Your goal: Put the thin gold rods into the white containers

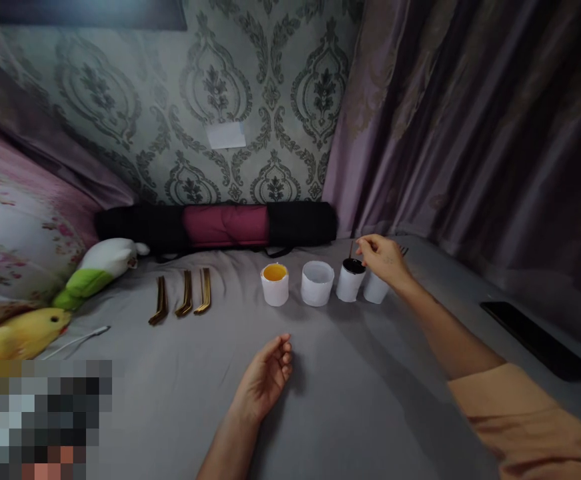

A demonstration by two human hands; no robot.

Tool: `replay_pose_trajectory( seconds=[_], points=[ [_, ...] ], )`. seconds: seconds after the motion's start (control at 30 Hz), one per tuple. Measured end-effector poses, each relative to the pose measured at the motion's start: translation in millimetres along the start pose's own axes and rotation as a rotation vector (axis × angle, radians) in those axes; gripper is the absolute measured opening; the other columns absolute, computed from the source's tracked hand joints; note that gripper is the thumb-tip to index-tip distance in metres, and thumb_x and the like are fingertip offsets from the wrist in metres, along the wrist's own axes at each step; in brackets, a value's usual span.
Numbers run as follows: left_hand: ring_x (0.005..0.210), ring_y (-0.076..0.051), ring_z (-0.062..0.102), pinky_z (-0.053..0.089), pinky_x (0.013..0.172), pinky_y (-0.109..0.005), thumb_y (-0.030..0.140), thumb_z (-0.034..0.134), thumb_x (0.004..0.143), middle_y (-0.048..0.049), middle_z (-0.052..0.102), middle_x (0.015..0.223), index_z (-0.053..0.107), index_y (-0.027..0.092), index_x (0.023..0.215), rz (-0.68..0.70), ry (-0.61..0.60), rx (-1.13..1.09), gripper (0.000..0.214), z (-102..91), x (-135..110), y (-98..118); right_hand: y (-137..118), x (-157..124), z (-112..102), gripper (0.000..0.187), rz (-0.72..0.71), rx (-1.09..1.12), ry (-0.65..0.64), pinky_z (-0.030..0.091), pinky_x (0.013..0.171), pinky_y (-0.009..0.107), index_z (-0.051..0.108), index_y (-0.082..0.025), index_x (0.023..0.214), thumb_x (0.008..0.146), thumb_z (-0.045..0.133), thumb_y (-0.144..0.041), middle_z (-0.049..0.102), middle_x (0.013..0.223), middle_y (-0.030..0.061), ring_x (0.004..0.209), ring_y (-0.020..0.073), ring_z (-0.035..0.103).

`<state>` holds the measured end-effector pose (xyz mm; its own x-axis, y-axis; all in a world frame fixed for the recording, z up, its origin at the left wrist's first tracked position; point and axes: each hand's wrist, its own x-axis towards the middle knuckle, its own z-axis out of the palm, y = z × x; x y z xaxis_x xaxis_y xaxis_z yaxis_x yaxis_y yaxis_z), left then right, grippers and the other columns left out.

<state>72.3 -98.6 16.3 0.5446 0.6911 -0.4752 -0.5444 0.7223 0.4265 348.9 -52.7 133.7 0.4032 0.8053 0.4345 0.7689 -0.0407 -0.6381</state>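
Observation:
My right hand (377, 257) is closed in a pinch over a white cup with a dark inside (350, 287). A thin brown stick (351, 249) rises above that cup's rim, right at my fingertips. Partly behind my hand stands another white cup (375, 291), with thin dark sticks (404, 251) showing beyond the hand. To the left are a white cup with a pale inside (317, 287) and a white cup with a yellow inside (275, 288). My left hand (269, 373) hovers low in front of the cups, fingers curled in, nothing visible in them.
Three bundles of bent brown and gold strips (186, 293) lie on the grey sheet (170, 387). Plush toys (25, 333) and a white cable (77, 341) are at left. A black and maroon roll (225, 225) lies along the wall. At right is a black flat object (535, 340).

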Motion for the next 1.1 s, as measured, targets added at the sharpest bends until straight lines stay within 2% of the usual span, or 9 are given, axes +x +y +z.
replay_pose_trajectory(
  seconds=[0.27, 0.5, 0.8, 0.97, 1.1],
  points=[
    [0.051, -0.005, 0.048, 0.037, 0.044, -0.017, 0.018, 0.054, 0.075, -0.0006, 0.054, 0.068, 0.055, 0.010, 0.088, 0.008, -0.009, -0.001, 0.015, -1.3, 0.6, -0.1, -14.6, -34.9, 9.2, 0.031, -0.014, 0.231, 0.013, 0.042, 0.049, 0.022, 0.056, -0.015, 0.082, 0.080, 0.039, -0.041, 0.059, 0.066, 0.0035, 0.048, 0.0095, 0.052],
    [0.052, -0.005, 0.048, 0.036, 0.044, -0.017, 0.017, 0.054, 0.075, -0.0005, 0.053, 0.067, 0.055, 0.010, 0.088, 0.009, 0.000, 0.012, 0.014, -1.4, 0.3, -0.2, -29.2, -69.1, 27.4, 0.033, 0.042, 0.350, -0.112, 0.040, 0.045, 0.021, 0.054, -0.018, 0.077, 0.079, 0.038, -0.047, 0.057, 0.061, 0.0022, 0.047, 0.0105, 0.050],
    [0.051, -0.005, 0.048, 0.036, 0.044, -0.017, 0.017, 0.054, 0.075, -0.0004, 0.053, 0.067, 0.055, 0.010, 0.087, 0.010, -0.018, 0.006, 0.014, -1.9, 1.1, -1.2, -41.4, -109.8, 59.0, 0.029, 0.026, 0.339, -0.241, 0.040, 0.049, 0.021, 0.055, -0.020, 0.075, 0.082, 0.036, -0.040, 0.058, 0.060, 0.0008, 0.051, 0.0114, 0.053],
    [0.052, -0.005, 0.048, 0.036, 0.045, -0.016, 0.018, 0.055, 0.074, -0.0004, 0.054, 0.067, 0.055, 0.010, 0.087, 0.018, -0.025, 0.006, 0.015, -2.4, 1.2, -2.0, -35.6, -131.1, 82.8, 0.030, 0.013, 0.343, -0.316, 0.039, 0.048, 0.021, 0.055, -0.020, 0.073, 0.083, 0.034, -0.039, 0.056, 0.058, 0.0005, 0.052, 0.0123, 0.052],
    [0.052, -0.005, 0.048, 0.036, 0.045, -0.016, 0.019, 0.056, 0.074, -0.0002, 0.054, 0.067, 0.055, 0.010, 0.087, 0.030, -0.008, 0.009, 0.016, -2.3, 1.4, -2.8, -26.9, -142.2, 96.2, 0.031, -0.009, 0.309, -0.329, 0.039, 0.050, 0.021, 0.053, -0.020, 0.068, 0.083, 0.033, -0.039, 0.054, 0.056, -0.0006, 0.051, 0.0121, 0.051]
  ],
)
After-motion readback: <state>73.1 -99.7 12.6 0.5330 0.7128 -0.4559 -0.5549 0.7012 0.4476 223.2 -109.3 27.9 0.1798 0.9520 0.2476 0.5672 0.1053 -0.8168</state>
